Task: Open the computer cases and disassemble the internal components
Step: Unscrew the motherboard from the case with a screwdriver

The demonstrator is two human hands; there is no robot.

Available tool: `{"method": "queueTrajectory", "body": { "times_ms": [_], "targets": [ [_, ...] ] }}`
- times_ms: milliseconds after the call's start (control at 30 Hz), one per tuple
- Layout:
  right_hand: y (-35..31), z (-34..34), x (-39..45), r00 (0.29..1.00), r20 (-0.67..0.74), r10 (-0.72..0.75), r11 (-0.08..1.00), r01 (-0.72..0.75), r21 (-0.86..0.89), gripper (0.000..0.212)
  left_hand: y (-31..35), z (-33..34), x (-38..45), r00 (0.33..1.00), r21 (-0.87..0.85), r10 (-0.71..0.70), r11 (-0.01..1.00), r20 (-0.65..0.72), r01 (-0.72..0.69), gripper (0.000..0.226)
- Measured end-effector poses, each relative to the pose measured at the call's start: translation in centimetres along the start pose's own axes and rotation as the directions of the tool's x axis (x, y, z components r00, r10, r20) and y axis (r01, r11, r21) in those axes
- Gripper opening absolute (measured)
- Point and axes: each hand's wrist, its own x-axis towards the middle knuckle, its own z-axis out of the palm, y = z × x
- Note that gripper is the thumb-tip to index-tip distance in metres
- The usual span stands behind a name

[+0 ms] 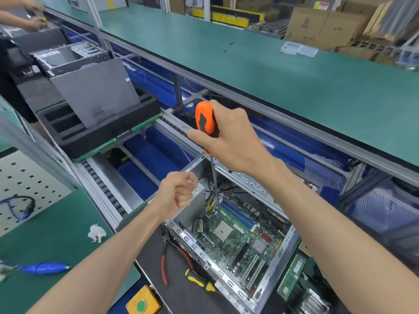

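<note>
Below us, the open computer case [229,243], a bare sheet-metal box with punched slots along its rim, lies on a dark mat and holds a green motherboard [235,236]. On that board we see an empty square processor socket, blue and black memory slots, a small finned silver heatsink and pale expansion slots. A grey power supply [192,207] sits in the case's far-left corner, with black cables crossing above the board.

Our right hand [229,137] grips the orange-and-black handle of a screwdriver [206,125]; its thin steel shaft runs down into the case near the memory slots. Our left hand [179,193] is curled into a loose fist over the power supply; whether it holds anything, we cannot tell.

Beside the case lie red-handled pliers [164,261], a yellow-handled tool [197,281] and, on the right, a loose green memory stick [292,277]. A crumpled white tissue [97,232] rests on the green bench. Further along the conveyor, a black tray [108,130] carries a leaning grey case panel [97,96].
</note>
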Motion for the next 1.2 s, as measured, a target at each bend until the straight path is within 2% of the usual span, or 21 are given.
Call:
{"method": "queueTrajectory", "body": {
  "times_ms": [67, 133, 200, 267, 333, 400, 433, 533, 600, 767, 900, 1033, 1200],
  "targets": [
    [0.2, 0.0, -0.2, 1.000, 0.004, 0.014, 1.000, -0.014, -0.007, 0.037, 0.5, 1.0, 0.4, 0.994, 0.274, 0.101, 0.955, 0.052, -0.111, 0.014],
    [0.3, 0.1, -0.3, 1.000, 0.011, 0.022, 1.000, -0.021, -0.015, 0.037, 0.9, 2.1, 0.8, 0.971, 0.535, 0.197, 0.810, 0.138, -0.240, 0.012],
    [0.3, 0.4, -0.2, 1.000, 0.021, 0.018, 1.000, -0.018, -0.023, 0.039, 1.0, 3.2, 1.1, 0.951, 0.607, 0.255, 0.732, 0.175, -0.308, 0.008],
    [0.2, 1.4, -0.2, 0.999, 0.038, 0.027, 0.999, -0.026, -0.025, 0.038, 0.9, 3.7, 1.3, 0.953, 0.578, 0.273, 0.760, 0.130, -0.297, 0.012],
    [0.6, 3.3, -0.6, 0.995, 0.079, 0.060, 0.998, -0.059, -0.023, 0.029, 1.0, 4.0, 1.4, 0.938, 0.479, 0.343, 0.815, 0.053, -0.325, 0.018],
    [1.4, 5.6, -1.1, 0.987, 0.113, 0.119, 0.993, -0.116, -0.027, 0.015, 1.1, 4.2, 1.7, 0.905, 0.385, 0.425, 0.840, -0.027, -0.383, 0.009],
    [1.8, 6.7, -1.3, 0.982, 0.117, 0.149, 0.987, -0.141, -0.078, 0.015, 1.2, 4.2, 1.7, 0.897, 0.379, 0.439, 0.838, -0.042, -0.393, 0.008],
    [3.0, 9.3, -1.5, 0.979, 0.086, 0.183, 0.905, -0.133, -0.404, 0.016, 0.8, 3.2, 1.0, 0.943, 0.532, 0.331, 0.794, 0.029, -0.295, 0.016],
    [3.2, 9.9, -1.9, 0.972, 0.086, 0.218, 0.837, -0.142, -0.528, 0.015, -0.3, 1.5, 0.4, 0.962, 0.558, 0.254, 0.786, 0.102, -0.267, 0.019],
    [3.7, 10.0, -3.9, 0.942, 0.071, 0.328, 0.768, -0.223, -0.600, 0.014, -0.7, -2.4, -0.7, 0.912, 0.558, 0.393, 0.733, 0.119, -0.389, 0.047],
    [3.5, 10.5, -6.5, 0.918, 0.063, 0.392, 0.720, -0.263, -0.643, 0.012, 0.7, -3.7, -0.7, 0.878, 0.537, 0.458, 0.709, 0.143, -0.457, 0.049],
    [2.8, 11.3, -10.0, 0.891, 0.043, 0.451, 0.662, -0.302, -0.686, 0.015, 1.5, -3.4, -0.3, 0.831, 0.516, 0.500, 0.658, 0.244, -0.548, 0.049],
    [0.7, 11.9, -13.6, 0.860, 0.000, 0.510, 0.623, -0.370, -0.690, 0.019, 1.4, -1.8, -0.1, 0.815, 0.490, 0.466, 0.652, 0.344, -0.579, 0.051]
  ]
}}
